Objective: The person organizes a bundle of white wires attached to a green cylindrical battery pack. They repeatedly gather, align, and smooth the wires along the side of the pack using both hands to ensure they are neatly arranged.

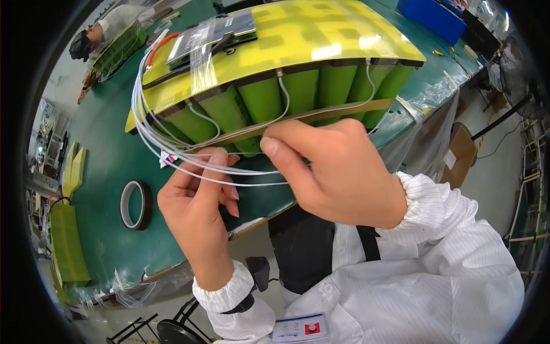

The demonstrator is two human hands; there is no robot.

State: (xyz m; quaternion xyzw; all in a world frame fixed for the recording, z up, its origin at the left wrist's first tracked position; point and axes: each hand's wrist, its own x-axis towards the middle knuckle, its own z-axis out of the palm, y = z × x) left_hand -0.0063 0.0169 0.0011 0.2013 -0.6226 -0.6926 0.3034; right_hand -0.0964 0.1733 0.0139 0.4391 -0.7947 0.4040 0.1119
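A battery pack [275, 97] of green cylindrical cells, with a yellow board on top, stands at the table's edge in front of me. White wires [150, 129] come down from its left end and loop past both hands. My left hand [197, 198] is pinched on a white wire below the pack's lower left side. Close beside it, my right hand [338, 166] has thumb and forefinger together on a white wire against the pack's side; the fingertips partly hide it. A tan tape strip [321, 115] runs along the cells.
A roll of tape [147, 207] lies on the green table [109, 229] at left. A circuit board [212, 37] is taped on top of the pack. A blue bin [432, 20] stands far right. At far left, another person [114, 26] leans by a second pack [120, 49].
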